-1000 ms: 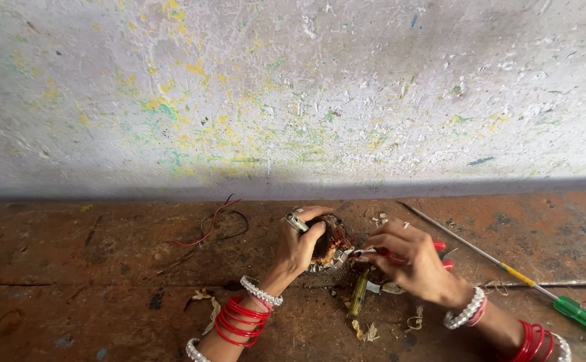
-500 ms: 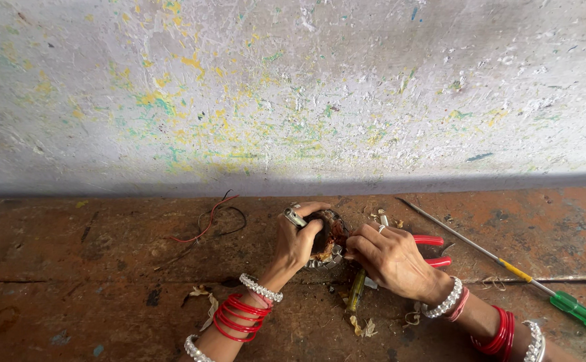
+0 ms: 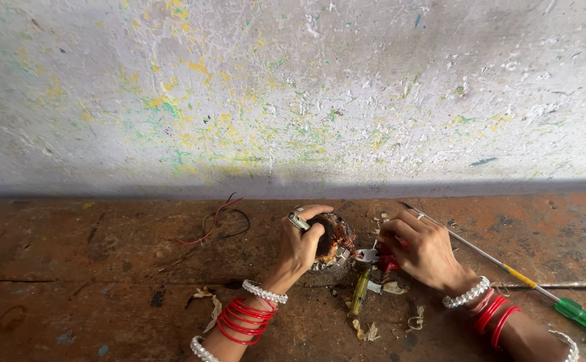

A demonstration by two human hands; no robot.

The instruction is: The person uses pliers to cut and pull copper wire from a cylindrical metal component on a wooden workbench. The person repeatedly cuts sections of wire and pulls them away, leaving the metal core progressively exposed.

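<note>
Two hands at a small motor coil.
Our left hand [image 3: 303,245] grips the round coil [image 3: 333,236]; our right hand [image 3: 423,249] grasps red-handled pliers [image 3: 388,260] on the surface [image 3: 105,295].

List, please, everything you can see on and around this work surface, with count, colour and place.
round wound part: one, rusty brown with a metal rim, centre, under the left hand
red-handled tool: one, under the right hand
long screwdriver: one, steel shaft, yellow and green handle, far right
small yellowish tool: one, below the round part
loose wires: a few, red and black, left of centre
scraps: several, pale, near edge
surface: one, rusty brown
wall: one, whitish, paint-flecked, behind
left hand: gripping the round wound part
right hand: on the red-handled tool
</note>
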